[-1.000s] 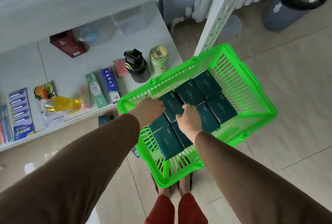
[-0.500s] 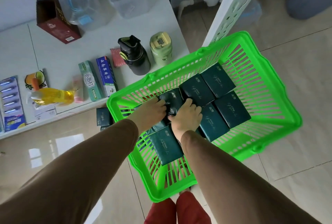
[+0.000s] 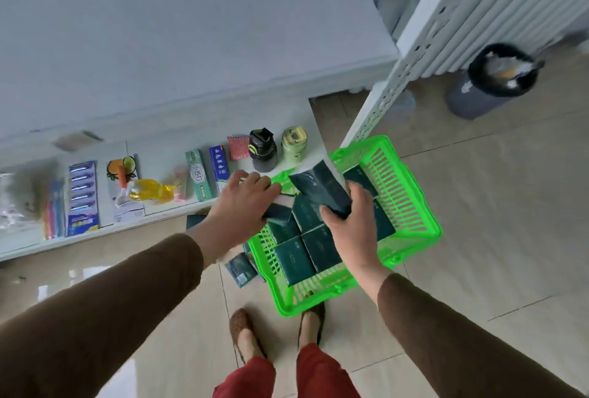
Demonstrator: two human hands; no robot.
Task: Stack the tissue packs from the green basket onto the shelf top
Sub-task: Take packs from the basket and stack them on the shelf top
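Hands (image 3: 345, 225) lift tissue packs (image 3: 322, 188) over beige tiled floor (image 3: 494, 206).

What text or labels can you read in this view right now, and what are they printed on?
"小苏打" on the green toothpaste box.
"云南草本", less surely, on the blue toothpaste box.
Print on the tissue packs, razor card and loose pack on the floor is too small or blurred.
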